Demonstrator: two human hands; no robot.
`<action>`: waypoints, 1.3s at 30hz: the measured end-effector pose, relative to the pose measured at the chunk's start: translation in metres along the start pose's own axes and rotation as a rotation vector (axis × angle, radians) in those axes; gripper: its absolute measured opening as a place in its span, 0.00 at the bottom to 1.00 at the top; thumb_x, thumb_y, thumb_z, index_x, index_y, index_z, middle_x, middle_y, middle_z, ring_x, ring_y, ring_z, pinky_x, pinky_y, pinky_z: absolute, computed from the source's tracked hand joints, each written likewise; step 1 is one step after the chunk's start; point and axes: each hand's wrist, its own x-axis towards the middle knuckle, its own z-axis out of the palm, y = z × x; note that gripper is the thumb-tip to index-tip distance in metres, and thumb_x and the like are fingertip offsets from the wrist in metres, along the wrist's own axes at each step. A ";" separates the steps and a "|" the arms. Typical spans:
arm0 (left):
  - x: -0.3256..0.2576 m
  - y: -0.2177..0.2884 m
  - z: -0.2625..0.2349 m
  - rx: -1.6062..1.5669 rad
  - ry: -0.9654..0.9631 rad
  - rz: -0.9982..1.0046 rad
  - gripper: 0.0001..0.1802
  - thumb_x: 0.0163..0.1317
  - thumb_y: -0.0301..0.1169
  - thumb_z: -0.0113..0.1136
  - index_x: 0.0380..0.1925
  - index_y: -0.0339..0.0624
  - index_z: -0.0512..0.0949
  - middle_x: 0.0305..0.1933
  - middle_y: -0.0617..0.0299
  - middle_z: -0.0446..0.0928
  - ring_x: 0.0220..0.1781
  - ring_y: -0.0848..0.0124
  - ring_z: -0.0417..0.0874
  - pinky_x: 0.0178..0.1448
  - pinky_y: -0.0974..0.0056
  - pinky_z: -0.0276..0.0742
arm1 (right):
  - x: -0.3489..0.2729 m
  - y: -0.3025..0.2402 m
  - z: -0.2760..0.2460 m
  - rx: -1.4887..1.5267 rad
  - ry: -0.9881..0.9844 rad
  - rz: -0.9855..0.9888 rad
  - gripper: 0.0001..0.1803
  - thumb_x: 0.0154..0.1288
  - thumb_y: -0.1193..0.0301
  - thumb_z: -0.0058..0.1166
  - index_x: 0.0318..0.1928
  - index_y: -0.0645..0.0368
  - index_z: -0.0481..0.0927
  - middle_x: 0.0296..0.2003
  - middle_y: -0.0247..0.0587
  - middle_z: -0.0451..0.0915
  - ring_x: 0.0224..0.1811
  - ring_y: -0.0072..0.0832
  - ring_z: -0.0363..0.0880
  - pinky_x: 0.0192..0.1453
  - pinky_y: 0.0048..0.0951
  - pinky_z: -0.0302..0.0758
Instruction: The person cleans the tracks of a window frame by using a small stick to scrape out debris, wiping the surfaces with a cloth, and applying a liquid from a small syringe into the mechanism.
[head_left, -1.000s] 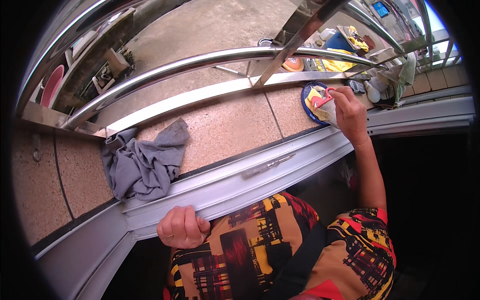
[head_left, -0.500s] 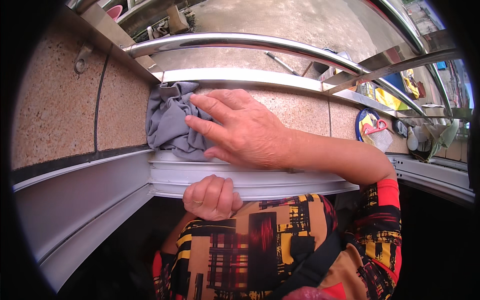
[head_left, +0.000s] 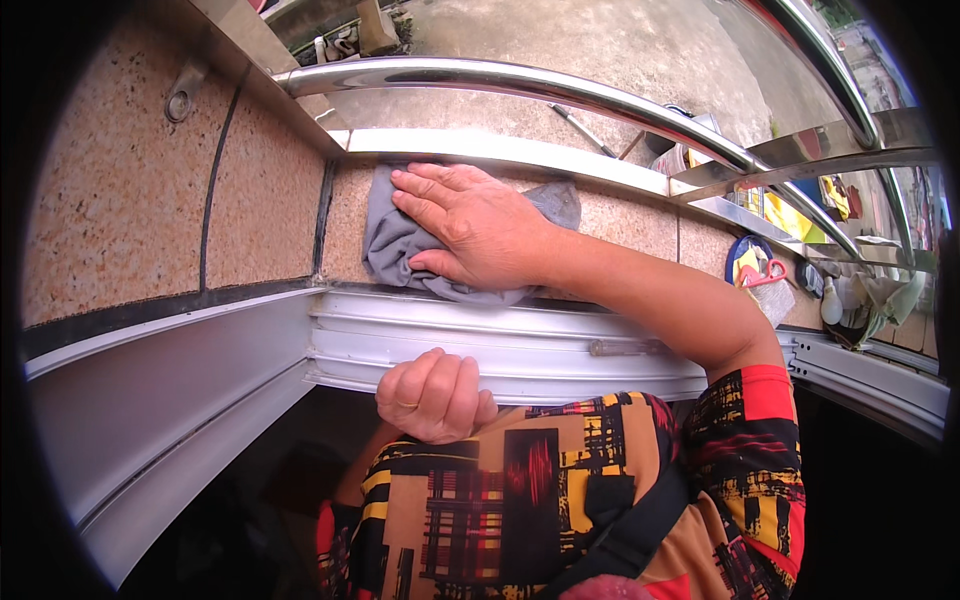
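The right hand (head_left: 475,235), which half a second ago had only just landed on the grey cloth (head_left: 400,245), now lies flat on it, fingers together and outstretched, pressing it onto the speckled stone sill (head_left: 270,215) beneath the steel railing (head_left: 520,85). Wiping looks underway. The left hand (head_left: 432,395) stays curled in a fist on the aluminium window track (head_left: 540,350).

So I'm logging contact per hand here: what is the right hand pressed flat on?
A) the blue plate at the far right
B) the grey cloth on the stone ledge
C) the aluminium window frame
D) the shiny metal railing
B: the right hand lies palm down, fingers spread, on the grey cloth on the speckled stone ledge, while the left hand grips the edge of the aluminium window frame.
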 end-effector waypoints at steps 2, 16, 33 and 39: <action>0.002 0.000 0.001 -0.006 -0.004 0.009 0.12 0.58 0.37 0.51 0.33 0.45 0.81 0.30 0.67 0.79 0.35 0.70 0.81 0.39 0.65 0.69 | -0.010 0.009 -0.006 -0.010 -0.010 -0.030 0.36 0.65 0.54 0.60 0.65 0.68 0.71 0.69 0.53 0.68 0.73 0.45 0.64 0.76 0.42 0.60; -0.002 -0.002 0.006 -0.004 0.038 0.021 0.12 0.58 0.37 0.48 0.32 0.46 0.80 0.28 0.68 0.78 0.35 0.71 0.81 0.41 0.66 0.68 | -0.008 -0.008 -0.017 0.310 0.139 -0.200 0.25 0.60 0.71 0.64 0.57 0.65 0.77 0.62 0.56 0.73 0.65 0.50 0.71 0.67 0.44 0.71; -0.005 -0.003 0.004 -0.043 0.056 0.034 0.14 0.64 0.38 0.49 0.35 0.45 0.81 0.32 0.66 0.80 0.38 0.69 0.82 0.42 0.65 0.71 | -0.007 0.010 -0.044 -0.535 -0.266 0.145 0.03 0.56 0.73 0.55 0.31 0.57 0.79 0.29 0.42 0.83 0.30 0.37 0.86 0.28 0.37 0.79; -0.005 -0.004 0.004 -0.045 0.073 0.023 0.14 0.66 0.41 0.49 0.32 0.47 0.80 0.30 0.69 0.78 0.39 0.71 0.80 0.47 0.66 0.68 | -0.015 0.022 -0.056 -0.386 0.152 0.106 0.01 0.57 0.75 0.56 0.30 0.58 0.77 0.21 0.40 0.79 0.20 0.33 0.81 0.22 0.36 0.75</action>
